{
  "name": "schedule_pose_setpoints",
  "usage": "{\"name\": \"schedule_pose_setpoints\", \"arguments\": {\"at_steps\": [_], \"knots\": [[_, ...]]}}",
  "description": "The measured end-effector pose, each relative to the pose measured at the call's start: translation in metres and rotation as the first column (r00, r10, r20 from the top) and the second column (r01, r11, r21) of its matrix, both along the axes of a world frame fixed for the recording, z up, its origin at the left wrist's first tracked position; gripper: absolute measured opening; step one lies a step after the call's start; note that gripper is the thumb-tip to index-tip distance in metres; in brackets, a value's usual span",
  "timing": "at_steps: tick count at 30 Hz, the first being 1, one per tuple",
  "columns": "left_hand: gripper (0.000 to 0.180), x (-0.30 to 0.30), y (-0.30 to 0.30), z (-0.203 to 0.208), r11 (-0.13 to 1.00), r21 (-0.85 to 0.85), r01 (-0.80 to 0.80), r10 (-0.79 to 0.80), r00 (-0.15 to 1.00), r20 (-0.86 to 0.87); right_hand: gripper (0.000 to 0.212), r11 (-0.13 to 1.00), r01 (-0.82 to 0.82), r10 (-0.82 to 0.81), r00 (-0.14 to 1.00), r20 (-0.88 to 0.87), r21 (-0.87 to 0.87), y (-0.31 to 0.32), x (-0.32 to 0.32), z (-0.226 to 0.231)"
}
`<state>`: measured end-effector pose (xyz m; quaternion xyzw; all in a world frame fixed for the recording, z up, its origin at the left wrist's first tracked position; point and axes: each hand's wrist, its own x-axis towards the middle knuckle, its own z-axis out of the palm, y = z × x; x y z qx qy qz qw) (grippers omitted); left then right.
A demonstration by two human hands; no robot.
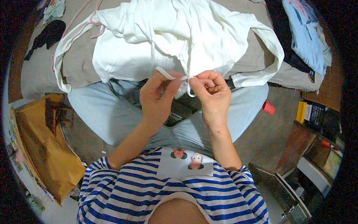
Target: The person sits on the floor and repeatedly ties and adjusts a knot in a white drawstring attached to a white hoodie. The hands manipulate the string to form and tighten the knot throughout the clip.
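Note:
A white long-sleeved top lies bunched over a grey-brown cushioned surface in front of me, its sleeves spread to left and right. A thin white tie cord runs at its near edge. My left hand pinches the cord, and one loose end sticks up past the fingers. Close beside it, my right hand pinches the cord between thumb and fingers, where a small loop hangs below. Whether the cord is knotted between the hands cannot be made out.
The cushioned surface stretches across the far side. Black cloth lies at its left, with blue denim clothes at its right. A brown paper sheet stands lower left. On the right are a red cup-like object and an open drawer.

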<state>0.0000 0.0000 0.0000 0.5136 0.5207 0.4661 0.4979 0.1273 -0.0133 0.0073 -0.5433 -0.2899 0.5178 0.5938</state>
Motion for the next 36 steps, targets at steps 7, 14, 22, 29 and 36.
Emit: {"name": "schedule_pose_setpoints", "arguments": {"at_steps": [7,14,22,29,36], "knots": [[0.01,-0.001,0.005,-0.001,0.896,0.436,0.089,0.025,0.968,-0.249,0.013,0.996,-0.023,0.02,0.999,-0.034,-0.084,0.0,0.002,0.006],[0.011,0.001,0.01,0.012,0.796,0.588,0.142,0.094,0.932,-0.351,0.011,0.997,0.02,-0.023,0.999,-0.032,-0.076,-0.005,-0.003,0.0],[0.021,0.009,0.017,0.022,0.777,0.55,0.305,0.04,0.849,-0.527,0.015,0.992,0.108,-0.115,0.988,0.105,0.071,-0.005,-0.006,-0.007],[0.018,0.015,0.021,0.024,0.89,0.401,0.217,-0.051,0.921,-0.385,0.025,0.981,0.146,-0.15,0.988,0.025,0.127,-0.006,-0.01,-0.01],[0.016,0.012,0.022,0.018,0.984,-0.16,0.08,-0.069,0.995,0.073,0.024,0.985,0.093,-0.1,0.994,0.04,0.148,-0.007,-0.009,-0.012]]}}
